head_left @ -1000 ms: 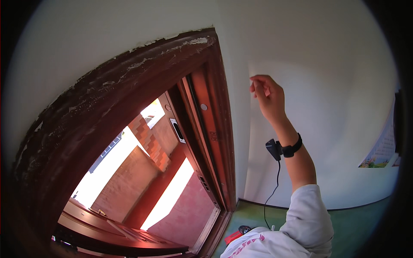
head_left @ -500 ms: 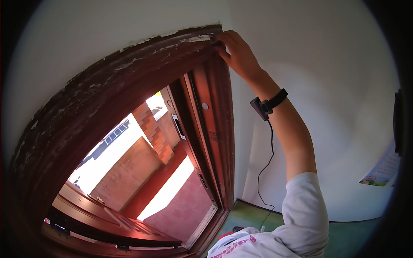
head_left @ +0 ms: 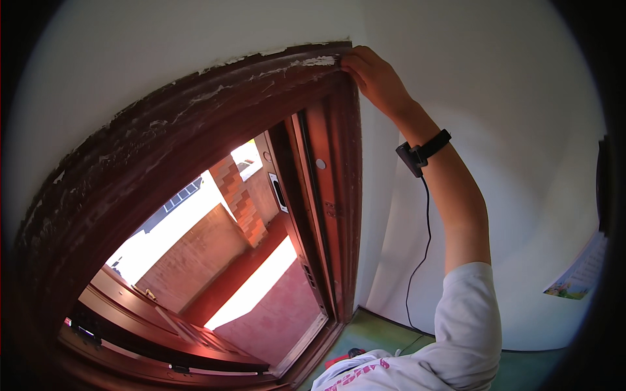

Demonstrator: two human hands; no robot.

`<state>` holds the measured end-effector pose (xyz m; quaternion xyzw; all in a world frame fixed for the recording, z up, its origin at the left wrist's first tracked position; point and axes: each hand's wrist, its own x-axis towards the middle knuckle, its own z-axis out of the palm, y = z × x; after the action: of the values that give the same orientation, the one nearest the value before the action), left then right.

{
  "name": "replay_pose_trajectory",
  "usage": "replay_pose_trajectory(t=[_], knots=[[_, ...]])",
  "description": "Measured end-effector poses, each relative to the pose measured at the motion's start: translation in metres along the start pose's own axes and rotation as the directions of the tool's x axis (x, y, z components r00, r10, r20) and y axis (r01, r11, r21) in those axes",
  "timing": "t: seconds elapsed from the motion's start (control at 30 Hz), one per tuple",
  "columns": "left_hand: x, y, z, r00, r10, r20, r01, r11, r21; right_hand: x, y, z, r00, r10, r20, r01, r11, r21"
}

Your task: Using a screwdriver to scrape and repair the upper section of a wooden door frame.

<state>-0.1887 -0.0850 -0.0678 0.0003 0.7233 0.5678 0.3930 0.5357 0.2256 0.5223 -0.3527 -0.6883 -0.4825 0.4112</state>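
Note:
My right arm reaches up, and my right hand (head_left: 377,77) is at the upper right corner of a dark red-brown door frame (head_left: 228,88). Its fingers are bent and pressed together against the frame's edge. Whatever is between the fingertips is too small or hidden to make out. Just left of them, a whitish patch (head_left: 319,61) shows on the frame's top piece, which is scuffed and flaking along its length. A black strap with a small black box (head_left: 412,158) circles my right wrist, and a thin black cable hangs from it. My left hand is out of view.
Left of the frame an open door leaf (head_left: 176,345) slants across the lower left. Beyond the doorway lie sunlit reddish ground (head_left: 267,326) and a low wall (head_left: 189,260). A white wall (head_left: 521,195) with a hanging poster (head_left: 577,270) rises on the right, above a green floor (head_left: 378,329).
The view has shifted slightly, so the frame and my arm appear farther right. My right hand stays at the frame's corner, its fingers drawn closer together.

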Motion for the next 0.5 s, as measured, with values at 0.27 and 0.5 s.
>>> replay_pose_trajectory(t=[0.27,0.5], knots=[[0.018,-0.032,0.018,0.996,-0.085,0.008,0.085,0.996,0.019,0.006,0.004,0.01,0.994,-0.108,-0.028,0.108,0.994,-0.001],[0.006,-0.026,0.041,0.994,-0.06,0.091,0.053,0.995,0.082,0.015,0.022,-0.001,0.894,0.317,-0.316,-0.261,0.943,0.209]])
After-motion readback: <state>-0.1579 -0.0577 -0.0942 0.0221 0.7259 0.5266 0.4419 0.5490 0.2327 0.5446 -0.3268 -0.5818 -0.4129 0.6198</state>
